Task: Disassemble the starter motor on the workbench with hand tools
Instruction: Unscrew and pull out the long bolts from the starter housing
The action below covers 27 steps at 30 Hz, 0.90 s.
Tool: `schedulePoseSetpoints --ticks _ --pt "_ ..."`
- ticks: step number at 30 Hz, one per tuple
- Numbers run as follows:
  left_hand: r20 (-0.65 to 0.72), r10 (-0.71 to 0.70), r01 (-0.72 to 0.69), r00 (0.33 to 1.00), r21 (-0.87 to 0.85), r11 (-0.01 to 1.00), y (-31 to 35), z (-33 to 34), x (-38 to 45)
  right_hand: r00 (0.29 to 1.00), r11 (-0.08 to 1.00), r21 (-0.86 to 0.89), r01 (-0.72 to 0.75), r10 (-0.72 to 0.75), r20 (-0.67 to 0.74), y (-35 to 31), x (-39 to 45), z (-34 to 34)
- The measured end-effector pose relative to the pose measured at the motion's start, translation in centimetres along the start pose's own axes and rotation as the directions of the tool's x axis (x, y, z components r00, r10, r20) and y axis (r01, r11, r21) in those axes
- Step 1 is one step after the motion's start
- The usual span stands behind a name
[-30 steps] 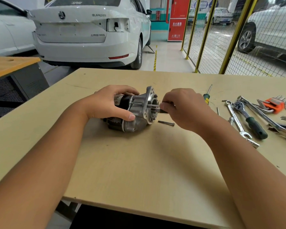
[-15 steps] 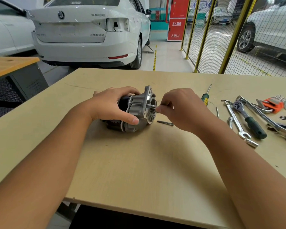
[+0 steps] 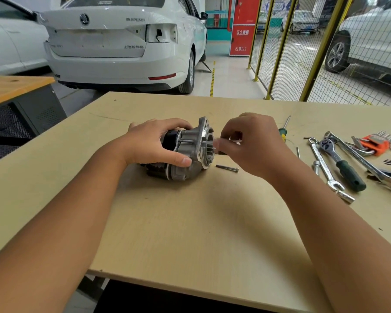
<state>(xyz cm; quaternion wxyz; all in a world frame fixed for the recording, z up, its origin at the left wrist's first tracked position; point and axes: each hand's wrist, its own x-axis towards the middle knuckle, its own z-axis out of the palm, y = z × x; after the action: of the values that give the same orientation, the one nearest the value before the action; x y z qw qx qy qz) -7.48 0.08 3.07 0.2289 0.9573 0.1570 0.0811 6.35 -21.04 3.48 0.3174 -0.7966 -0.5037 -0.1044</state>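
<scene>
A white sedan (image 3: 122, 46) stood behind the work area with its tail-lamp opening bare, beside a yellow-framed mesh fence (image 3: 303, 55). In front of them stretched the pale wooden counter (image 3: 190, 233), which carried everything else.

The starter motor (image 3: 187, 152) lay on its side near the middle of the counter, its silver flanged nose housing pointing right and its dark body to the left. The left hand (image 3: 154, 143) was wrapped over the dark body from above, fingers curled across the top and thumb pressed along the near side, clamping it to the counter. The right hand (image 3: 253, 141) was at the mouth of the housing with its fingertips pinched together on a thin long bolt (image 3: 235, 140) that stuck out from the flange; the blur there hid how much of it remained inside.

To the right lay a green-handled ratchet (image 3: 341, 163) and, just beside it, a combination wrench (image 3: 323, 163). Farther right sat an orange hex key set (image 3: 375, 143). A green-and-yellow screwdriver (image 3: 284, 129) rested behind the right hand. A loose long bolt (image 3: 227, 167) lay on the counter just in front of the housing, apart from both hands.
</scene>
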Motion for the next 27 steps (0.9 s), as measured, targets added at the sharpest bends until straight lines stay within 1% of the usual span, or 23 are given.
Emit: schedulePoseSetpoints --ticks 2,5,8,12,15,16,19,22,24,27 --pt "-0.048 0.008 -0.010 0.999 -0.044 0.999 -0.2 0.2 0.2 1.000 1.000 0.000 0.003 -0.003 0.009 0.1 0.1 0.0" --pt "-0.163 -0.013 -0.009 0.986 -0.131 0.991 -0.2 0.6 0.5 0.996 1.000 -0.027 0.001 0.002 0.093 0.5 0.2 -0.2" --pt "-0.223 -0.031 0.014 0.974 -0.076 0.997 0.0 1.0 0.7 0.990 0.996 -0.084 0.024 -0.012 0.143 0.5 0.3 -0.1" --pt "-0.229 -0.034 0.023 0.973 -0.051 0.998 0.0 1.1 0.7 0.993 0.992 -0.128 -0.004 0.019 0.120 0.0 0.0 0.1" --pt "-0.233 -0.034 0.025 0.972 -0.038 0.999 0.0 1.1 0.7 0.994 0.988 -0.156 0.009 0.008 0.108 0.0 -0.1 0.1" --pt "-0.234 -0.033 0.025 0.972 -0.038 0.999 -0.1 1.1 0.7 0.994 0.991 -0.136 0.006 0.010 0.111 0.2 0.0 0.1" --pt "-0.230 -0.031 0.022 0.973 -0.042 0.999 -0.2 1.1 0.7 0.987 0.998 -0.005 -0.058 0.059 0.153 0.3 -0.2 0.1" --pt "-0.215 -0.025 0.017 0.976 -0.042 0.999 -0.3 1.1 0.7 0.980 0.998 0.024 -0.060 0.054 0.193 0.4 -0.2 0.2" --pt "-0.202 -0.021 0.014 0.979 -0.036 0.999 -0.4 1.0 0.7 0.975 0.998 0.016 -0.058 0.054 0.217 0.5 -0.1 0.2" --pt "-0.187 -0.017 0.012 0.982 -0.028 1.000 -0.5 1.0 0.7 0.977 0.998 -0.058 -0.011 0.023 0.212 0.4 0.1 0.1"
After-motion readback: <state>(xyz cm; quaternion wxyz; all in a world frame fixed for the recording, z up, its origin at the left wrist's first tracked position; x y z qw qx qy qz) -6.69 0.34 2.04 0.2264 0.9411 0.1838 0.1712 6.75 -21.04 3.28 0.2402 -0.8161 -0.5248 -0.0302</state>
